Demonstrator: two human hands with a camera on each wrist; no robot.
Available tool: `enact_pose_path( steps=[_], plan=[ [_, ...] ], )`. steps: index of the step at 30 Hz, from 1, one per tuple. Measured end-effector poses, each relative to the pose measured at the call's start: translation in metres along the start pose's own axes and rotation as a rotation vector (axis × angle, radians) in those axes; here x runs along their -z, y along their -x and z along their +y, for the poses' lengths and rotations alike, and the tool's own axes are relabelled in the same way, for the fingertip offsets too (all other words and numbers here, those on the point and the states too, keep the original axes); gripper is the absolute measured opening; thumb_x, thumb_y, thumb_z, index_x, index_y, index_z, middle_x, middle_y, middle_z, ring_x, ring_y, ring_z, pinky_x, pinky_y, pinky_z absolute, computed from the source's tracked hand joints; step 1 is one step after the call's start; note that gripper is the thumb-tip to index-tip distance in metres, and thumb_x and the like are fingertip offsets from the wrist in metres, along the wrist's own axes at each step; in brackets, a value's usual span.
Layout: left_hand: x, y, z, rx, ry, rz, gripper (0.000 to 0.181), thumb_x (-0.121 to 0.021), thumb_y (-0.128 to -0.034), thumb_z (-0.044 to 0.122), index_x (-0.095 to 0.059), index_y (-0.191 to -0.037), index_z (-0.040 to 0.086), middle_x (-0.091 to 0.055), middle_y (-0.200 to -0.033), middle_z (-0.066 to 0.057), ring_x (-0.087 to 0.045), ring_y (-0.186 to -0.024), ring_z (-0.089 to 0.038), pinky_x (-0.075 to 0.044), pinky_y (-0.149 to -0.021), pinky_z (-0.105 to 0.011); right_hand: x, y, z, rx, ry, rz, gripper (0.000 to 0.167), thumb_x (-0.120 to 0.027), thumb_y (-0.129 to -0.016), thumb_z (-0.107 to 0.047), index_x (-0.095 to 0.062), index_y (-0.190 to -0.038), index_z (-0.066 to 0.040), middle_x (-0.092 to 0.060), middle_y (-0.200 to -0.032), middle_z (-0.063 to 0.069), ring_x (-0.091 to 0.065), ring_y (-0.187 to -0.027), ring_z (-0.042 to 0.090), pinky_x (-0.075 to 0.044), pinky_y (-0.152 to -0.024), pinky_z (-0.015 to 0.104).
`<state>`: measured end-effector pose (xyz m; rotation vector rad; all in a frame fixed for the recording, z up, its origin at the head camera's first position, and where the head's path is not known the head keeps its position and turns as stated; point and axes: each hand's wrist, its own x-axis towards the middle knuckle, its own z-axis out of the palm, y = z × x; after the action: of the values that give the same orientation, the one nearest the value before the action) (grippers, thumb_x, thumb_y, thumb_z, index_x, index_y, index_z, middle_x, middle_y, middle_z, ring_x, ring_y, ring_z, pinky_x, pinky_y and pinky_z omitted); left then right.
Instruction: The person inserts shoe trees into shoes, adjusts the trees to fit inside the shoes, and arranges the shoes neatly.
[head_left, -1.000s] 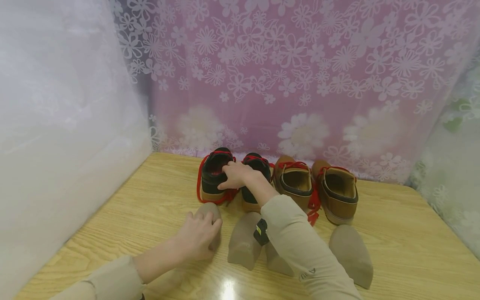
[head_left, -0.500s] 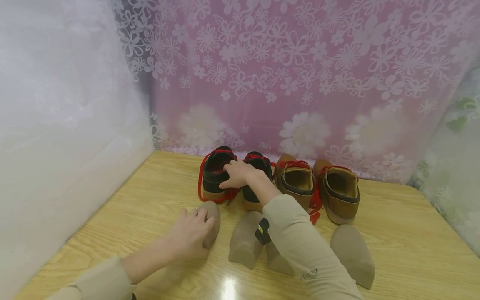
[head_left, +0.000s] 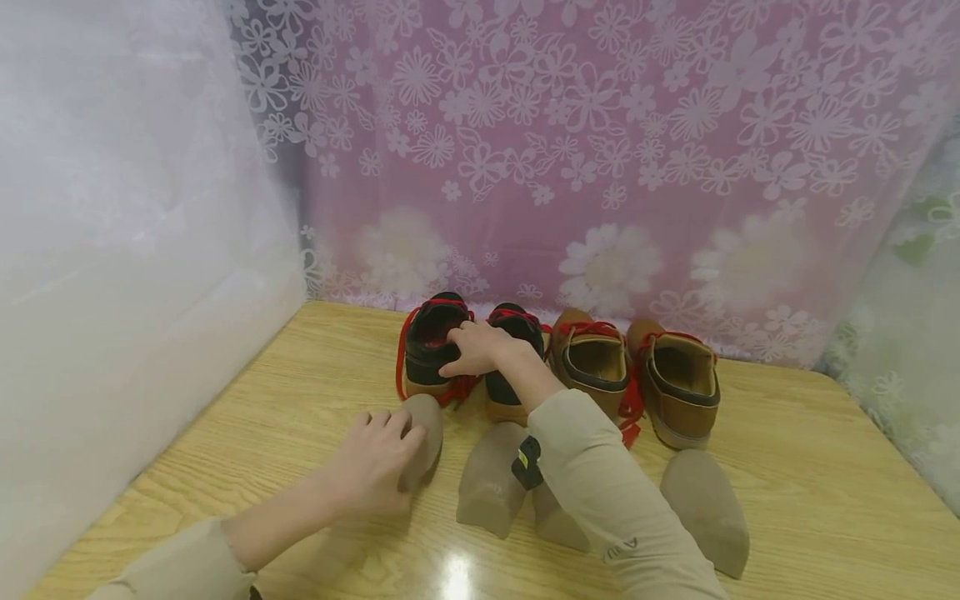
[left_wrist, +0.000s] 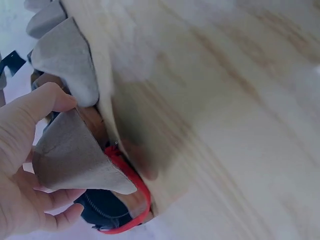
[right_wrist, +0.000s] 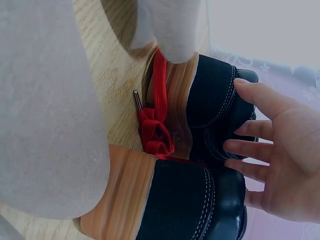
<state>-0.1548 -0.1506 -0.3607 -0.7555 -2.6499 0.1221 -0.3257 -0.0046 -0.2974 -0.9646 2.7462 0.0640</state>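
My left hand holds a beige toe-shaped shoe insert between thumb and fingers, just in front of the left black shoe. In the left wrist view, the insert appears raised off the tabletop. My right hand reaches over that black shoe's opening, fingers spread loosely and the thumb by the heel collar. The right wrist view has its thumb touching the collar of the black shoe. Red laces hang beside it. A second black shoe is partly hidden behind my right wrist.
Two brown shoes with red laces stand to the right of the black pair. More beige inserts lie in front, one at the middle and one at the right; my sleeve partly covers another. A floral curtain hangs behind the wooden table.
My left hand has shifted slightly left, and the insert's tip has risen and come closer to the left black shoe. The right hand stays at the shoe's opening.
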Motion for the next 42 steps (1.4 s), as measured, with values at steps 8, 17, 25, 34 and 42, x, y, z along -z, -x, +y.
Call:
enact_pose_path(
  steps=[8,17,25,34,42],
  plan=[
    [0.014,-0.002,-0.010,-0.010,-0.002,0.077,0.053,-0.076,-0.0482,0.032,-0.052,-0.089,0.009,-0.044,-0.082,-0.004,-0.044,-0.068,-0.022,-0.031,-0.060,-0.033,-0.002,-0.001,0.000,-0.011,0.059,0.020,0.066,-0.056,-0.085,-0.055,-0.045,-0.135,-0.014,-0.042,-0.138,0.007,-0.039,-0.125,0.028,-0.035,-0.097,0.046],
    [0.025,-0.003,-0.019,-0.011,-0.031,0.110,0.054,-0.077,-0.0496,0.034,-0.054,-0.091,0.008,-0.046,-0.082,-0.006,-0.048,-0.070,-0.025,-0.036,-0.063,-0.037,-0.004,-0.002,-0.009,-0.032,0.112,0.019,0.073,-0.057,-0.084,-0.056,-0.041,-0.138,-0.009,-0.039,-0.141,0.008,-0.035,-0.128,0.028,-0.033,-0.099,0.046],
    [0.032,-0.004,-0.022,0.018,-0.021,0.130,0.053,-0.076,-0.0515,0.034,-0.055,-0.092,0.007,-0.048,-0.083,-0.006,-0.050,-0.072,-0.026,-0.039,-0.066,-0.039,-0.002,-0.003,-0.012,-0.061,0.105,0.012,0.074,-0.056,-0.084,-0.057,-0.040,-0.138,-0.009,-0.039,-0.141,0.009,-0.035,-0.128,0.027,-0.033,-0.099,0.045],
    [0.040,-0.006,-0.024,0.026,-0.031,0.148,0.051,-0.074,-0.0532,0.036,-0.056,-0.092,0.008,-0.050,-0.084,-0.005,-0.050,-0.073,-0.024,-0.037,-0.066,-0.036,-0.002,-0.007,-0.009,-0.043,0.111,0.029,0.072,-0.057,-0.084,-0.056,-0.042,-0.137,-0.009,-0.040,-0.140,0.009,-0.037,-0.127,0.028,-0.032,-0.100,0.046],
    [0.041,-0.007,-0.024,0.022,-0.054,0.169,0.049,-0.073,-0.0546,0.036,-0.056,-0.090,0.008,-0.050,-0.083,-0.005,-0.050,-0.070,-0.024,-0.036,-0.063,-0.035,0.000,-0.007,-0.008,-0.033,0.111,0.031,0.068,-0.057,-0.084,-0.054,-0.045,-0.134,-0.010,-0.043,-0.138,0.008,-0.039,-0.125,0.027,-0.033,-0.099,0.044]
  ],
)
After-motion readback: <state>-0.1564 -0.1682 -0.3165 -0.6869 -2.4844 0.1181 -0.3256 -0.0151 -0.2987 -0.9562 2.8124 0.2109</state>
